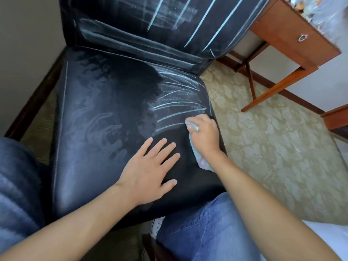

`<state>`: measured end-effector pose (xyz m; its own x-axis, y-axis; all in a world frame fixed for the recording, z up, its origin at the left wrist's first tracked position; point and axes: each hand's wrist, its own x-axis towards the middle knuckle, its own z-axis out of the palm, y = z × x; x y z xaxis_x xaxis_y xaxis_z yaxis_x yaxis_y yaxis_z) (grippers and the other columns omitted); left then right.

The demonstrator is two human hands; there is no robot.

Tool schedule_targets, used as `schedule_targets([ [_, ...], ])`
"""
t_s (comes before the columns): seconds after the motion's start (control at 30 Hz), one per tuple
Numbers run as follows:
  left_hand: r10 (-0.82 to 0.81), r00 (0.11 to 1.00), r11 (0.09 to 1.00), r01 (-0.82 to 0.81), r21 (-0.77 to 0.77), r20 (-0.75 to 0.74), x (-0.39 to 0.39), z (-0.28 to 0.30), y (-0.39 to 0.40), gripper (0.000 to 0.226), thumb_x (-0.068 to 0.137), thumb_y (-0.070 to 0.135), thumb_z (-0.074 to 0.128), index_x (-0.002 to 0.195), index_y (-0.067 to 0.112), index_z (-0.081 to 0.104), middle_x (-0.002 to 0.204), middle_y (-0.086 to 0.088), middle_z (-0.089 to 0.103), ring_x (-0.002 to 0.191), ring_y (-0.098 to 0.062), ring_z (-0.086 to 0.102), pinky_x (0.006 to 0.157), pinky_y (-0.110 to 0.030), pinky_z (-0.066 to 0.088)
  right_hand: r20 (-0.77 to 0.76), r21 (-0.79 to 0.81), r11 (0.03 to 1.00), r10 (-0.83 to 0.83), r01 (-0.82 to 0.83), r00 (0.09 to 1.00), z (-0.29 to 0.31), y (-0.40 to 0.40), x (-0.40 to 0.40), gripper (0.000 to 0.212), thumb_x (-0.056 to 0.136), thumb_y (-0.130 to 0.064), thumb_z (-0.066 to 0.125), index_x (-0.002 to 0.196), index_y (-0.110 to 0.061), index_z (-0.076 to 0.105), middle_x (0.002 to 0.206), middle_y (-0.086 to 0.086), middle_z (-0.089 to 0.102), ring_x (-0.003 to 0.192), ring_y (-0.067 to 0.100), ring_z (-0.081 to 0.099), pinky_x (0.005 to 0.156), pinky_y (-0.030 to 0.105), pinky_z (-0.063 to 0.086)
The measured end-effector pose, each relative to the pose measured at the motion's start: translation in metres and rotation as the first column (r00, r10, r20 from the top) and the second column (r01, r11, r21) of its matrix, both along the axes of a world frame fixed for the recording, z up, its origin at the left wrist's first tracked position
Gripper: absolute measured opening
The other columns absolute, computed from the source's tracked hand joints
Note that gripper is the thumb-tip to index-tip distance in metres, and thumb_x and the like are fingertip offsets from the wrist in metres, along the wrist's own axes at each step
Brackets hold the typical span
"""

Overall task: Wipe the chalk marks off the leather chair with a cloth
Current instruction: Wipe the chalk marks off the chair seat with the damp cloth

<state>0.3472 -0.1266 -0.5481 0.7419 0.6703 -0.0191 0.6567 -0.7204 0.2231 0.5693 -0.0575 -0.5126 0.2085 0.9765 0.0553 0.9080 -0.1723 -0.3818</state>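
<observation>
A black leather chair [105,113] fills the view. White chalk marks [178,102] streak the right side of its seat, and more cross the backrest [169,21]. My right hand [205,134] grips a light blue cloth [195,147] and holds it against the seat's right edge, just below the chalk streaks. Much of the cloth is hidden under the hand and wrist. My left hand [150,166] rests flat on the seat's front, fingers spread. The left part of the seat shows faint smeared traces.
A wooden desk [293,40] with a drawer knob and slanted legs stands at the right rear. Patterned beige carpet [263,147] lies right of the chair. My knee in blue jeans [203,228] is at the seat's front. A wall is at the left.
</observation>
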Motion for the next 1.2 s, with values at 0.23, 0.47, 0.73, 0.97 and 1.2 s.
schedule_targets([
  [0.23,0.086,0.989,0.995,-0.092,-0.046,-0.12,-0.016,0.019,-0.002,0.087,0.096,0.077,0.019,0.168,0.029,0.005,0.175,-0.013,-0.008,0.159,-0.041,-0.012,0.126,-0.062,-0.004,0.002,-0.036,0.996,-0.087,0.087,0.996,0.014,0.009,0.011,0.023,0.095,-0.022,0.063,0.109,-0.037,0.074,0.119,-0.011,0.063,0.113,0.021,0.056,0.097,0.037,0.044],
  [0.47,0.126,0.913,0.955,-0.218,-0.202,-0.387,-0.039,0.037,0.007,0.124,0.08,0.095,0.039,0.155,0.029,-0.035,0.16,-0.011,-0.046,0.146,-0.046,-0.042,0.114,-0.078,-0.014,-0.01,-0.132,0.944,0.304,-0.303,0.952,0.013,-0.003,-0.006,0.023,0.094,-0.027,0.065,0.111,-0.039,0.074,0.119,-0.018,0.062,0.114,0.014,0.054,0.1,0.032,0.039],
  [0.73,0.116,0.914,0.94,-0.227,-0.254,-0.388,-0.039,0.039,0.01,0.124,0.081,0.093,0.043,0.157,0.031,-0.033,0.161,-0.01,-0.046,0.145,-0.045,-0.043,0.113,-0.079,-0.018,0.002,-0.123,0.884,0.455,-0.451,0.891,0.014,-0.017,-0.046,0.023,0.094,-0.024,0.066,0.111,-0.035,0.076,0.119,-0.019,0.063,0.109,0.009,0.051,0.098,0.028,0.037],
  [0.97,0.093,0.912,0.93,-0.222,-0.291,-0.401,-0.039,0.043,0.012,0.124,0.083,0.09,0.047,0.158,0.031,-0.032,0.16,-0.011,-0.047,0.144,-0.044,-0.045,0.114,-0.078,-0.017,0.004,-0.072,0.941,0.332,-0.33,0.943,0.008,-0.018,-0.071,0.024,0.095,-0.024,0.063,0.114,-0.033,0.075,0.119,-0.014,0.065,0.109,0.016,0.053,0.092,0.028,0.04],
  [1.2,0.098,0.917,0.919,-0.232,-0.318,-0.386,-0.041,0.048,0.014,0.122,0.085,0.083,0.055,0.16,0.032,-0.026,0.159,-0.018,-0.046,0.147,-0.041,-0.043,0.117,-0.074,-0.015,-0.014,-0.059,0.994,-0.091,0.09,0.996,0.012,0.003,-0.061,0.035,0.096,-0.033,0.062,0.129,-0.032,0.053,0.121,-0.003,0.062,0.115,0.021,0.055,0.092,0.037,0.045],
])
